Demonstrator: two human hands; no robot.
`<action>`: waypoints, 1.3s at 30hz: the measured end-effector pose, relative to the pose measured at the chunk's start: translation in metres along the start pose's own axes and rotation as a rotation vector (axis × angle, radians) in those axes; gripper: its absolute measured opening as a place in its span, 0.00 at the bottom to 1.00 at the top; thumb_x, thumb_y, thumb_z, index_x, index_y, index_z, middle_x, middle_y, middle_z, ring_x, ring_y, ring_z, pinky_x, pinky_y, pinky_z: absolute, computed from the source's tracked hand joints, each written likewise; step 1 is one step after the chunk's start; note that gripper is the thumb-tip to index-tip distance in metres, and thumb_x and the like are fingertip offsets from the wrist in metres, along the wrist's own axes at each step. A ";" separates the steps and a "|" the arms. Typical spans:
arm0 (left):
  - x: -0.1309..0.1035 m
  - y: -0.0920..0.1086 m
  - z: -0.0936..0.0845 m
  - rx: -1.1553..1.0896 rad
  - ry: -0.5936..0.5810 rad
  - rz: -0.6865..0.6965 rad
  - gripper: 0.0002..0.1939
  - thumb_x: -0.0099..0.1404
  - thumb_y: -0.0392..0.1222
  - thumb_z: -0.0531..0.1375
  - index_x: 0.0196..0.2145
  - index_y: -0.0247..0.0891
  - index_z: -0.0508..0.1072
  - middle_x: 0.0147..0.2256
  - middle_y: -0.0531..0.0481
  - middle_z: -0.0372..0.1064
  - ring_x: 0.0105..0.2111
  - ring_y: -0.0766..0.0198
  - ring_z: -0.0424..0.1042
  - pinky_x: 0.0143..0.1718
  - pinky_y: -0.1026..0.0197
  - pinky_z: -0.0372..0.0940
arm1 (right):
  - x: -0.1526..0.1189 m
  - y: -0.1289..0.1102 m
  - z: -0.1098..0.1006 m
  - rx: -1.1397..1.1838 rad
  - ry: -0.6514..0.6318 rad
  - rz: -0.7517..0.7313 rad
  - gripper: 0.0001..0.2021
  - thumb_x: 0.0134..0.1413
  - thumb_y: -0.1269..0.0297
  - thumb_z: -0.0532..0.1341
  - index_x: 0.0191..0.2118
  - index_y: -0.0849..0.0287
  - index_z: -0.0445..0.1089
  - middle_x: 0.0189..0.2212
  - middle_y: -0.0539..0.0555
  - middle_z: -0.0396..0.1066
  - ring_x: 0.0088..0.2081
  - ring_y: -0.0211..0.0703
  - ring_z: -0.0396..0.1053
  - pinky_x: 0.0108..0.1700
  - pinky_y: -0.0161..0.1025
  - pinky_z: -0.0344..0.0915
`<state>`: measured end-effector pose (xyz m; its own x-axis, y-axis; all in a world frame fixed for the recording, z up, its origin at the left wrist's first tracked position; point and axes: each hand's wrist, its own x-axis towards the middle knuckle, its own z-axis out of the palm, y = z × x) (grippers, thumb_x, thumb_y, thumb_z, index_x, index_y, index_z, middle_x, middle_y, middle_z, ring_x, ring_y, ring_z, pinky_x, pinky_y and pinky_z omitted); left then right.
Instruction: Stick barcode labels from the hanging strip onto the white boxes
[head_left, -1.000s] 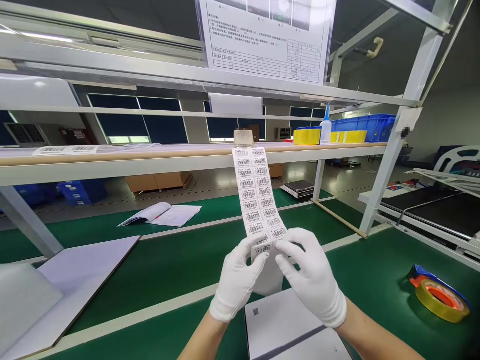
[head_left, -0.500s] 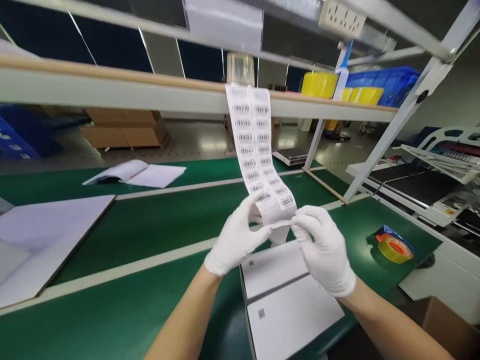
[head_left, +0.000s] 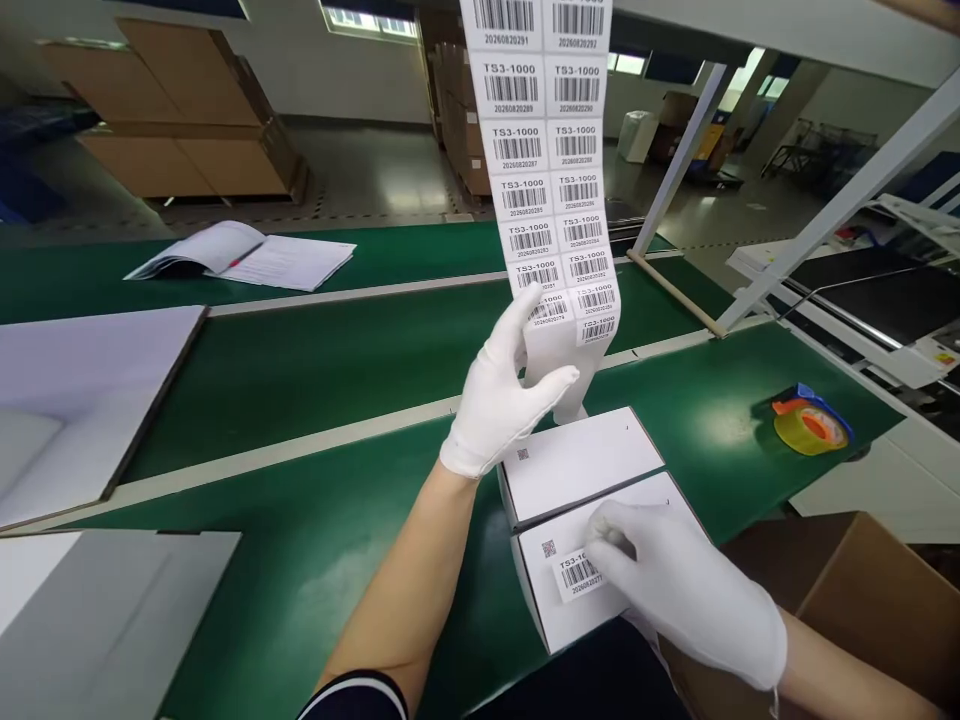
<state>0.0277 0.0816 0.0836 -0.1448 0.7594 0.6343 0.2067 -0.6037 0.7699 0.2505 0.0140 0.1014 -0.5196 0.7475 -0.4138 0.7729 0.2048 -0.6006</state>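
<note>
My left hand [head_left: 508,385], white-gloved, is at the left edge of a long strip of barcode labels [head_left: 551,180] hanging from above. Its index finger lies over the front of the strip, with the thumb held away; the other fingers are partly hidden. Closed in a pinch, my right hand [head_left: 675,570], also gloved, is at the right end of a single barcode label [head_left: 577,576]. That label lies against the top of the nearer white box [head_left: 540,620], beside a small printed square code. Directly behind stands a second white box [head_left: 585,460].
Rolls of tape [head_left: 810,428] lie on the green bench [head_left: 360,600] at right. An open booklet [head_left: 247,255] rests farther back. White boards [head_left: 90,400] cover the left side. A brown carton [head_left: 885,590] stands at lower right, and a shelf post [head_left: 832,205] rises behind.
My right hand has left the strip and come down to the nearer box with one label. My left hand has stayed at the strip. The view has tilted down.
</note>
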 end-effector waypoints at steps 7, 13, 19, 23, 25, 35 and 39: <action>0.000 -0.007 -0.006 0.044 -0.001 0.021 0.40 0.66 0.47 0.70 0.70 0.46 0.58 0.71 0.44 0.55 0.72 0.46 0.54 0.71 0.45 0.57 | 0.005 -0.001 0.005 -0.073 -0.021 0.038 0.13 0.62 0.72 0.54 0.25 0.55 0.58 0.23 0.43 0.63 0.28 0.39 0.60 0.32 0.37 0.56; 0.001 -0.008 -0.007 0.026 -0.008 0.019 0.38 0.67 0.47 0.69 0.69 0.48 0.60 0.71 0.46 0.57 0.72 0.46 0.55 0.71 0.43 0.57 | 0.006 0.000 0.008 -0.094 0.001 0.023 0.15 0.62 0.73 0.54 0.25 0.56 0.54 0.22 0.44 0.60 0.26 0.38 0.58 0.30 0.37 0.53; 0.002 -0.007 -0.007 0.011 0.000 0.021 0.37 0.66 0.46 0.69 0.68 0.47 0.61 0.70 0.46 0.59 0.71 0.46 0.55 0.71 0.43 0.57 | 0.005 -0.002 0.006 -0.082 -0.021 0.040 0.14 0.63 0.72 0.55 0.26 0.55 0.58 0.24 0.44 0.64 0.27 0.39 0.60 0.30 0.37 0.55; 0.002 -0.006 -0.007 0.029 -0.012 0.022 0.36 0.67 0.48 0.68 0.69 0.48 0.61 0.71 0.46 0.56 0.72 0.45 0.54 0.71 0.43 0.57 | 0.003 -0.001 0.006 -0.083 -0.028 0.049 0.14 0.64 0.72 0.55 0.26 0.55 0.59 0.24 0.44 0.64 0.27 0.38 0.60 0.31 0.38 0.56; 0.002 -0.006 -0.007 0.036 -0.015 0.027 0.36 0.68 0.49 0.68 0.69 0.48 0.60 0.71 0.47 0.56 0.72 0.45 0.54 0.71 0.43 0.57 | 0.003 -0.001 0.007 -0.086 -0.024 0.042 0.14 0.64 0.73 0.55 0.26 0.56 0.58 0.23 0.44 0.63 0.27 0.38 0.60 0.31 0.37 0.55; 0.003 -0.006 -0.008 0.080 -0.027 0.045 0.35 0.69 0.51 0.65 0.69 0.49 0.58 0.72 0.46 0.54 0.72 0.46 0.54 0.71 0.43 0.57 | 0.004 -0.004 0.007 -0.168 -0.028 0.054 0.15 0.64 0.73 0.53 0.25 0.56 0.53 0.23 0.44 0.58 0.27 0.38 0.56 0.30 0.37 0.54; 0.002 -0.006 -0.008 0.088 -0.037 0.056 0.36 0.69 0.53 0.65 0.70 0.48 0.57 0.72 0.45 0.54 0.72 0.45 0.54 0.71 0.44 0.57 | 0.003 -0.003 0.013 -0.231 -0.005 0.049 0.13 0.64 0.72 0.51 0.26 0.56 0.53 0.23 0.44 0.59 0.27 0.38 0.57 0.30 0.37 0.53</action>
<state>0.0185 0.0851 0.0810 -0.0948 0.7345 0.6720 0.2976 -0.6233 0.7232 0.2419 0.0071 0.0937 -0.4809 0.7570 -0.4423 0.8597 0.3083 -0.4072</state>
